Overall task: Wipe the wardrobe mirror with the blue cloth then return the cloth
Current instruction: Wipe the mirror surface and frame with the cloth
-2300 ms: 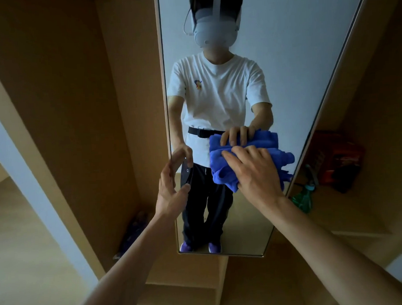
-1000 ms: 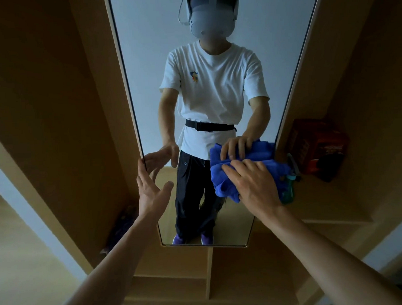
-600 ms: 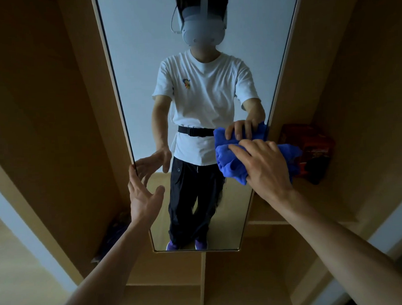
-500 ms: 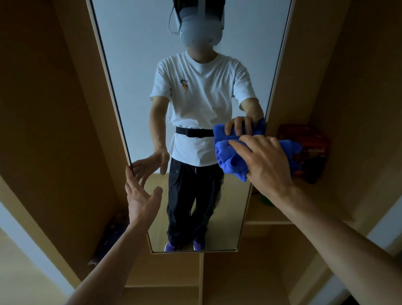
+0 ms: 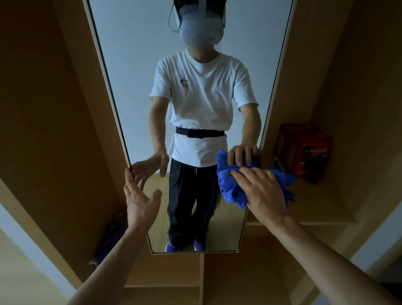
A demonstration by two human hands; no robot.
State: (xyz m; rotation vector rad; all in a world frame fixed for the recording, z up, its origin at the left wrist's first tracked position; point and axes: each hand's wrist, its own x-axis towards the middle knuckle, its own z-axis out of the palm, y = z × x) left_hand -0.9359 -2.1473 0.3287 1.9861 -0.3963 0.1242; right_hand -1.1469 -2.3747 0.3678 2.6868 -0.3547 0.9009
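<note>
Head view: looking down along a tall mirror [image 5: 131, 63] set in a wooden wardrobe [image 5: 44, 113].
Mirror: narrow glass panel with a thin frame; its lower edge sits above a wooden divider. It reflects the person in a white T-shirt, black belt, dark trousers and purple shoes, wearing a headset.
Cloth [image 5: 229, 188]: blue, bunched up, pressed against the glass at the mirror's right edge, low on the panel; part of it hangs past the frame toward the shelf side.
Right hand [image 5: 263, 188]: laid flat on the cloth, fingers together and slightly curved, palm pushing the cloth onto the mirror. The cloth is held under the hand, not pinched.
Left hand [image 5: 140, 198]: open and empty, fingers spread, thumb out; fingertips reach the mirror's left edge, and I cannot tell whether they touch it.
Shelf [image 5: 313, 207]: to the right of the mirror, holding a red box [image 5: 303, 145] with a dark object in front of it.
Lower left: something dark purple lies on the wardrobe floor, too dim to make out.
</note>
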